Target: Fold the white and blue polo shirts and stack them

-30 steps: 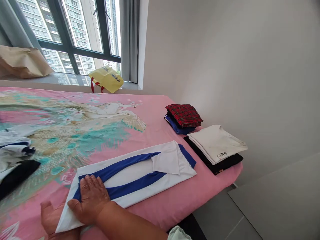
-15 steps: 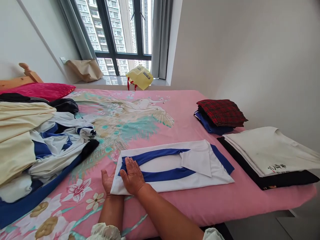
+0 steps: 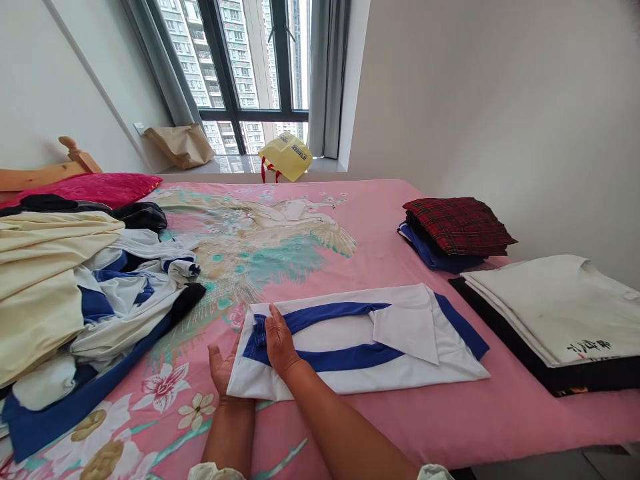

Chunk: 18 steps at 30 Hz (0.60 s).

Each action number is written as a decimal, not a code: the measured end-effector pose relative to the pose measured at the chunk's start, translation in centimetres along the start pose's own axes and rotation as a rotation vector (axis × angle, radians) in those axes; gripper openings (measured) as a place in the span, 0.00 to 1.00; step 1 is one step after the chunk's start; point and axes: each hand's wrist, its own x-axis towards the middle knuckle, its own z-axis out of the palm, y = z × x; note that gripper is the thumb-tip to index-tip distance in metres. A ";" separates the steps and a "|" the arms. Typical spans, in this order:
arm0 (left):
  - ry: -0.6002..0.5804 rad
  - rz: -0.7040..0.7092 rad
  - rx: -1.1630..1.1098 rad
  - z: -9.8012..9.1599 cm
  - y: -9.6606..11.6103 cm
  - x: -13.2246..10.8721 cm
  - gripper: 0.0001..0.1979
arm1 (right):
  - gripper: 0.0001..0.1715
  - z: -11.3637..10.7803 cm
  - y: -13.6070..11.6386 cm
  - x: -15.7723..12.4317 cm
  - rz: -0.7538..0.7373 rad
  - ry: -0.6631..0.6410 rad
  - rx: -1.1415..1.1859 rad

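A white polo shirt with blue stripes (image 3: 370,343) lies folded lengthwise on the pink bedsheet (image 3: 350,233), its collar towards the right. My right hand (image 3: 279,340) rests flat on the shirt's left end, fingers stretched out. My left hand (image 3: 221,365) lies palm up beneath that same end, partly hidden under the cloth, with its fingers apart. A heap of unfolded clothes (image 3: 75,293) in cream, white, blue and black sits at the left of the bed.
Two folded stacks lie at the right edge: a red plaid piece over blue (image 3: 457,227), and a white shirt over black (image 3: 555,313). A pink pillow (image 3: 90,188) and wooden headboard are at the far left. A yellow bag (image 3: 286,155) and brown paper bag (image 3: 181,145) sit on the windowsill.
The view has swung left, bringing the clothes heap and pillow into sight. My right hand slid slightly along the shirt's left end; my left hand stays under it.
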 end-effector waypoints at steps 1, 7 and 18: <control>0.016 0.011 0.017 0.5 -0.3 0.1 0.38 | 0.36 -0.2 -0.1 0.0 0.014 0.013 0.054; 0.263 0.036 0.175 5.0 -3.4 1.7 0.37 | 0.38 -1.5 -1.6 0.0 0.095 0.079 0.242; 0.359 0.190 0.210 3.6 -1.6 0.9 0.43 | 0.39 0.4 -1.8 -0.8 -0.004 -0.171 -0.093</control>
